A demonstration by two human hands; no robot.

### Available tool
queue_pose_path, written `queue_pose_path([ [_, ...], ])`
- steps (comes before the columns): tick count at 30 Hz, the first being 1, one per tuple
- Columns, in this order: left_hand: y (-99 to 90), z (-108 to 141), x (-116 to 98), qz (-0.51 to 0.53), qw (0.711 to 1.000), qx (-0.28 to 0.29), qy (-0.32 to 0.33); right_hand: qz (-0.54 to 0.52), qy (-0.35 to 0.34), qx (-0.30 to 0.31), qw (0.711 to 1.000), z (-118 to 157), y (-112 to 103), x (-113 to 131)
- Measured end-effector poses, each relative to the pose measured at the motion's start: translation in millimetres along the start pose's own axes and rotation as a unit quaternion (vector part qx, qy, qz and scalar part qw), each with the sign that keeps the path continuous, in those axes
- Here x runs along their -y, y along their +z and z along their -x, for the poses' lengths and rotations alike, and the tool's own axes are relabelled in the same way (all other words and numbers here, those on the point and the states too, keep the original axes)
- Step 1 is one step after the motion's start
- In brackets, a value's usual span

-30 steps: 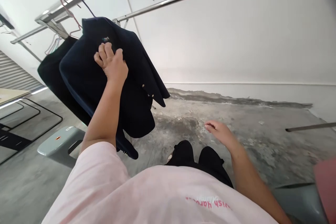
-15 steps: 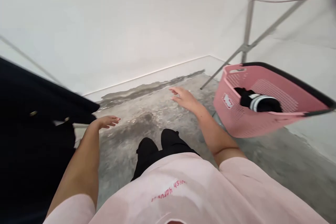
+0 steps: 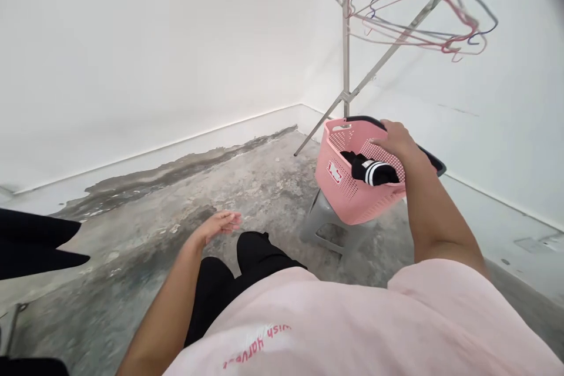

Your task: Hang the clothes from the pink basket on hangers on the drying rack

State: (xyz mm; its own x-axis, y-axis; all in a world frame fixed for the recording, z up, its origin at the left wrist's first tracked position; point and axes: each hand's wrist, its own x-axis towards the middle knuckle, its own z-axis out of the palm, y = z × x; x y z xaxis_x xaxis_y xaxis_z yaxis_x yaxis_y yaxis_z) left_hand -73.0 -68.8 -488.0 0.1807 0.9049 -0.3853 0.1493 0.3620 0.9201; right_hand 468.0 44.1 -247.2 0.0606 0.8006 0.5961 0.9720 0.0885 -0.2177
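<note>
My right hand (image 3: 393,140) is over the far right rim of a pink plastic basket (image 3: 339,200), at its black handle (image 3: 365,120). Its thumb and fingers are apart; whether it touches the handle I cannot tell. Inside the basket lies a black garment with white stripes (image 3: 372,170), bunched up. My left hand (image 3: 221,223) hangs in the air above the floor in front of my legs, its fingers stretched loosely and nothing in them.
The basket rests on a grey plastic stool (image 3: 319,224). Behind it stands a metal drying rack (image 3: 346,41), with several pink, blue and grey hangers (image 3: 418,29) on its bar. Dark cloth (image 3: 35,241) hangs at the left edge. A white wall (image 3: 154,59) borders the rough concrete floor (image 3: 145,247).
My view has swung right, bringing the hangers and stool into sight. My right hand has moved from above the floor to the basket's rim. My left hand remains free.
</note>
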Motion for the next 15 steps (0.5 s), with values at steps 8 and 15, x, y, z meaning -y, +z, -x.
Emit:
queue_pose_path([
  [8, 52.6, -22, 10, 0.182, 0.982, -0.055, -0.013, 0.027, -0.088, -0.263, 0.96, -64, -119, 61],
  [15, 103.2, -14, 45, 0.332, 0.933, -0.099, -0.1, 0.063, 0.135, -0.222, 0.964, -147, -140, 65],
])
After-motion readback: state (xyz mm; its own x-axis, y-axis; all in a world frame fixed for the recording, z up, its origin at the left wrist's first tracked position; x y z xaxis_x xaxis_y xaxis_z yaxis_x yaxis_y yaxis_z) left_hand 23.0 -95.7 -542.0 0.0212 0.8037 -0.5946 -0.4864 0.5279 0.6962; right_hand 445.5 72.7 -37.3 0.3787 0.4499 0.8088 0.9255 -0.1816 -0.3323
